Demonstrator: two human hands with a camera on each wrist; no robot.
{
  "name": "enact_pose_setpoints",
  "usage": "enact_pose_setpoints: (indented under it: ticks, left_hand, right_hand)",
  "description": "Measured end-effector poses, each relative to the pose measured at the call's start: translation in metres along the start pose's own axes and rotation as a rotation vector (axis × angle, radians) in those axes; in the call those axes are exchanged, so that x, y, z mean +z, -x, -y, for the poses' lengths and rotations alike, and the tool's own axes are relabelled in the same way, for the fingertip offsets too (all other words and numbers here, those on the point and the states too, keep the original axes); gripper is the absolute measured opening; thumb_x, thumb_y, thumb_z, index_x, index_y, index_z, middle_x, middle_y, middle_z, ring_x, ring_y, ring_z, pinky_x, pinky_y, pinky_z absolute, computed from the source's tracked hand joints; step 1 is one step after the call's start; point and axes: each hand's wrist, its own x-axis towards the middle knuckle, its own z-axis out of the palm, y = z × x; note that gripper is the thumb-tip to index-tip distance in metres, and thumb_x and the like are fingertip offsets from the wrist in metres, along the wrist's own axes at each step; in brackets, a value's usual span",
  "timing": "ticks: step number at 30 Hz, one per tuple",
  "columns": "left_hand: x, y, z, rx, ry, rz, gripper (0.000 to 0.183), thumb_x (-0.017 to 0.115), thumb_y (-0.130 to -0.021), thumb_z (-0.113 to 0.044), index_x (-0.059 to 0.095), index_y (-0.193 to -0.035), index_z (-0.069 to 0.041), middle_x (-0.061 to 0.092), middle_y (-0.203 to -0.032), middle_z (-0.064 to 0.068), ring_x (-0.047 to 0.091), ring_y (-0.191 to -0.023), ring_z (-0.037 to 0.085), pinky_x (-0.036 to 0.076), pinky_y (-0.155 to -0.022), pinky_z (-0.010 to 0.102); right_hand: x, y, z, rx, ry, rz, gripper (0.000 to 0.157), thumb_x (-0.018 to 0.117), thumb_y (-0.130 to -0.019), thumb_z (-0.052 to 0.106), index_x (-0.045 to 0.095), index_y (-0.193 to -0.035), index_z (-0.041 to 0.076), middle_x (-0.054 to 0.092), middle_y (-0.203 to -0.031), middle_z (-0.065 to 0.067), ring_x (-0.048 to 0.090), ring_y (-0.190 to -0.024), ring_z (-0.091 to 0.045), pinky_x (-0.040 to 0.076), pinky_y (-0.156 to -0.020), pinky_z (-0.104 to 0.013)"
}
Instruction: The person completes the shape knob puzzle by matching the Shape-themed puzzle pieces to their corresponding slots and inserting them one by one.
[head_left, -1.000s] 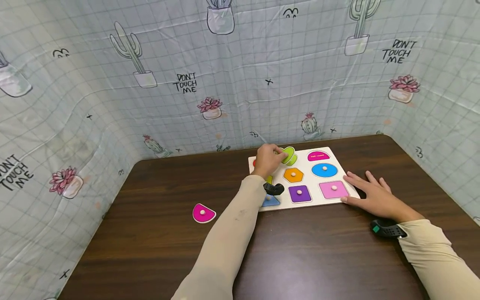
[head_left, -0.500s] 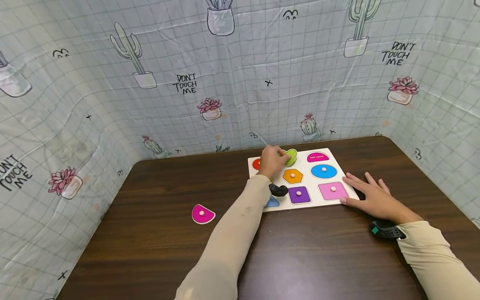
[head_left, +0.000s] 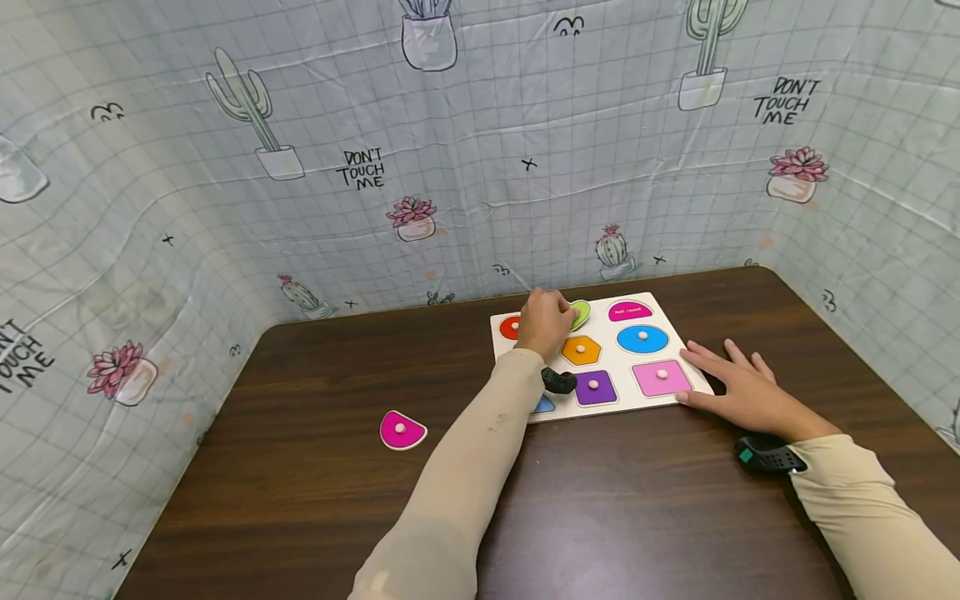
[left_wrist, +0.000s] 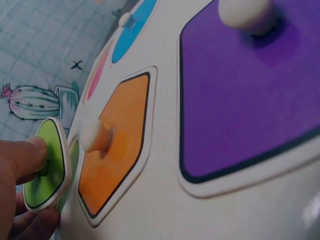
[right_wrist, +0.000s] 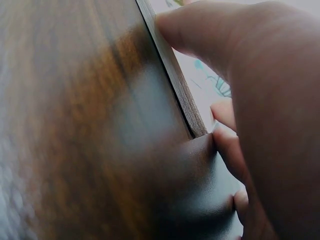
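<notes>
My left hand [head_left: 542, 321] pinches the knob of a lime-green puzzle piece [left_wrist: 59, 172] at the far side of the white puzzle board [head_left: 626, 385]. In the left wrist view, the piece stands tilted over a green recess, its full outline partly hidden by thumb and fingers. My right hand [head_left: 746, 396] rests at the board's right edge with fingers spread, the thumb touching the near right corner. A magenta half-round piece [head_left: 397, 437] with a knob lies on the table left of the board. The magenta half-round recess [head_left: 630, 311] at the board's back right shows printed lettering.
Seated in the board are an orange hexagon [head_left: 581, 351], a blue oval [head_left: 642, 339], a purple square [head_left: 596, 388], a pink rectangle [head_left: 662, 379] and a red piece [head_left: 508, 327]. The left forearm covers part of the board. A patterned cloth [head_left: 480, 150] hangs behind the dark table [head_left: 600, 508].
The green piece in my left hand has come lower, closer to its recess, and turned slightly. My right hand stays at the board's edge. The head view has shifted a little.
</notes>
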Motion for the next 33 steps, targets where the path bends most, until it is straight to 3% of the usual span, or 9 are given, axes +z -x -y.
enact_pose_setpoints:
  ticks: [8, 19, 33]
  left_hand:
    - [0.0000, -0.0015, -0.0009, -0.031, -0.019, 0.004, 0.020, 0.072, -0.094, -0.035, 0.074, -0.092, -0.015, 0.058, -0.099, 0.001, 0.059, -0.092, 0.017, 0.050, -0.083, 0.028]
    - [-0.0008, -0.0031, -0.0014, 0.014, -0.111, -0.005, 0.022, 0.072, -0.093, -0.037, 0.073, -0.088, -0.016, 0.058, -0.092, 0.000, 0.057, -0.088, 0.015, 0.049, -0.080, 0.027]
    - [-0.0034, -0.0036, -0.0008, 0.056, -0.207, 0.033, 0.023, 0.069, -0.095, -0.037, 0.073, -0.093, -0.015, 0.060, -0.093, 0.000, 0.058, -0.090, 0.015, 0.049, -0.079, 0.028]
  right_hand:
    - [0.0011, 0.0005, -0.0002, -0.001, -0.009, 0.000, 0.084, 0.066, -0.091, 0.057, 0.039, -0.154, 0.008, 0.026, -0.161, -0.019, 0.004, -0.142, -0.061, -0.004, -0.107, -0.076]
    - [0.0008, -0.0001, -0.0010, 0.004, -0.011, 0.001, 0.084, 0.066, -0.091, 0.057, 0.039, -0.154, 0.008, 0.026, -0.162, -0.018, 0.003, -0.143, -0.061, -0.004, -0.107, -0.075]
    - [0.0005, 0.0005, -0.0007, 0.004, -0.005, 0.001, 0.084, 0.066, -0.091, 0.057, 0.039, -0.154, 0.008, 0.027, -0.161, -0.019, 0.004, -0.143, -0.061, -0.004, -0.107, -0.075]
